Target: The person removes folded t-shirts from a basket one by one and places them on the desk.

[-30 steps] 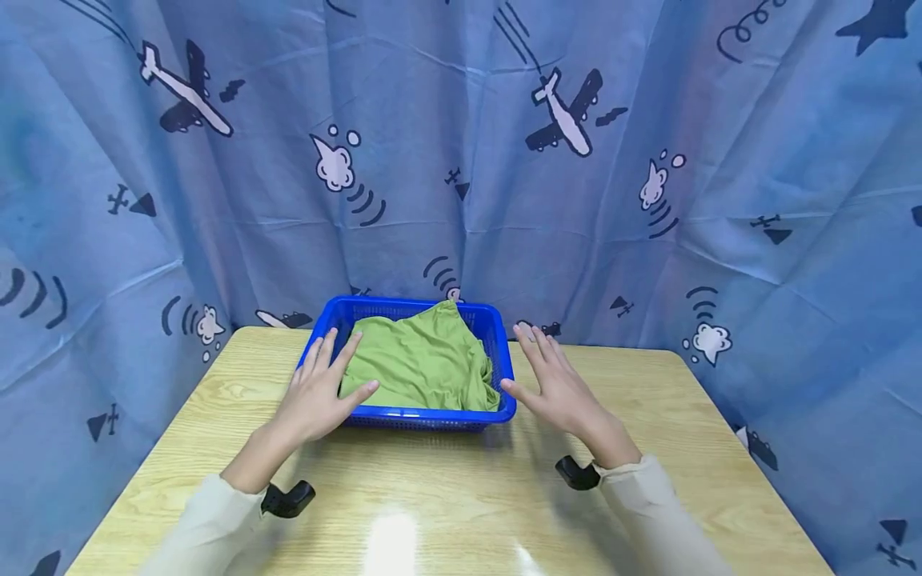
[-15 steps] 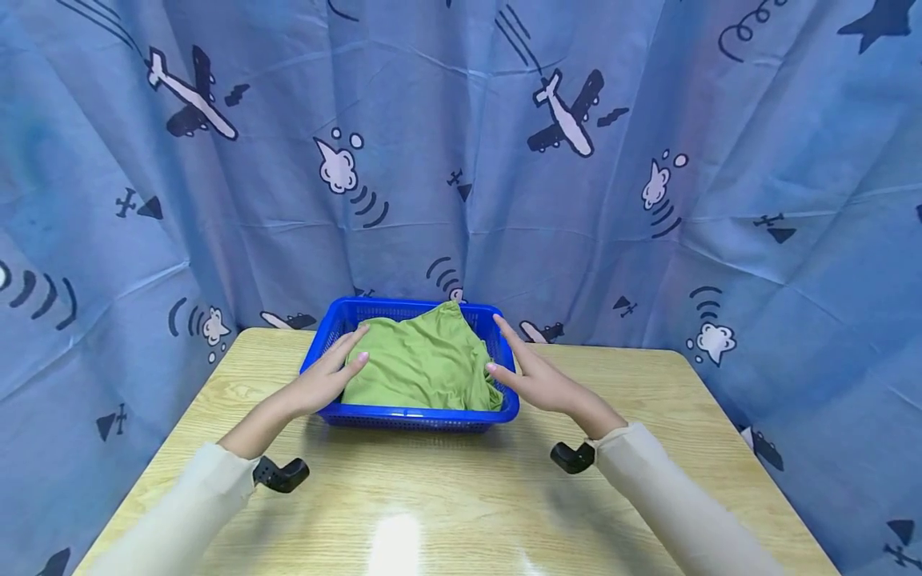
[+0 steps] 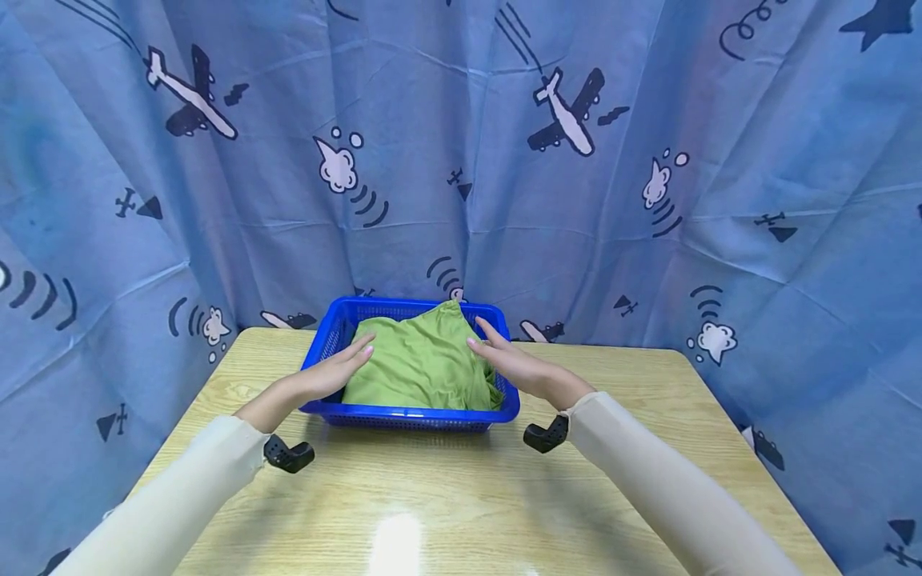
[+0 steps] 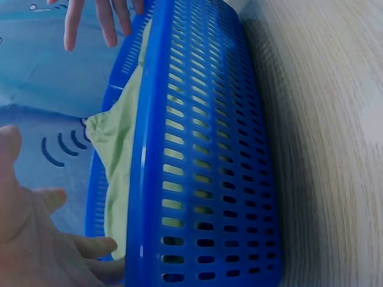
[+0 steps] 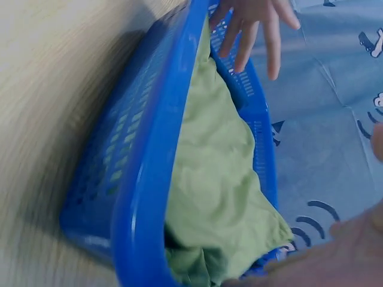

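Note:
A green cloth (image 3: 418, 364) lies crumpled in a blue plastic basket (image 3: 418, 414) with slotted walls, one corner of it peaking at the back rim. My left hand (image 3: 333, 374) reaches over the basket's left side, fingers straight and close to the cloth's left edge. From the other side my right hand (image 3: 519, 364) extends over the right rim, its fingers straight and thumb apart, overlapping the cloth's right edge. In the left wrist view the left fingers (image 4: 96, 246) show at the cloth, inside the near rim. Neither hand grips anything.
The basket stands on a light wooden table (image 3: 432, 496) near its back edge. A blue curtain (image 3: 403, 160) printed with airplanes hangs right behind and along both sides. Black wrist cameras (image 3: 546, 434) are strapped under both wrists.
Both hands have moved inward, from beside the basket to over its contents, and their palms have turned toward each other. The basket and cloth look unmoved.

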Demonstrator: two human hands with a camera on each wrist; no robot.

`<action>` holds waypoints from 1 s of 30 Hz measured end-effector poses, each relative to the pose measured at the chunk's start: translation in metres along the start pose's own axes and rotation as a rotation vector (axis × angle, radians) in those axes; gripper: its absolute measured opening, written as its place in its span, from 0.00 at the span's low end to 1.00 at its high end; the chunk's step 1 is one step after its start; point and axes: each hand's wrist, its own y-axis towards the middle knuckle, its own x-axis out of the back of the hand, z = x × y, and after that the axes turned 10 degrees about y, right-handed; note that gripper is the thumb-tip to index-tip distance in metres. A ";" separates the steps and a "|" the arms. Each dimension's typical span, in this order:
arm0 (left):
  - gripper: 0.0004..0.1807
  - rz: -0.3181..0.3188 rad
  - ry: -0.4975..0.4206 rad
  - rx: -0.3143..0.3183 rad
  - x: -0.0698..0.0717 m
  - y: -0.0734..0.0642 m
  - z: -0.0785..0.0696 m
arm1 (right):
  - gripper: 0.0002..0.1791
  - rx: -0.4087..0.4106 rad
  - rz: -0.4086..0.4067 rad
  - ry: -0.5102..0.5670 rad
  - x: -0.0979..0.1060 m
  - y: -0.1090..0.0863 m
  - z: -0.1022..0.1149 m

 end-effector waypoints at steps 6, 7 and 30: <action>0.38 0.037 0.031 0.091 -0.005 0.007 0.002 | 0.43 -0.104 -0.065 0.181 -0.008 0.010 0.000; 0.38 0.039 0.034 0.100 -0.005 0.008 0.003 | 0.43 -0.115 -0.079 0.196 -0.009 0.012 0.000; 0.39 0.033 -0.225 0.302 0.003 0.013 0.010 | 0.52 -0.240 -0.125 0.313 -0.004 0.044 -0.009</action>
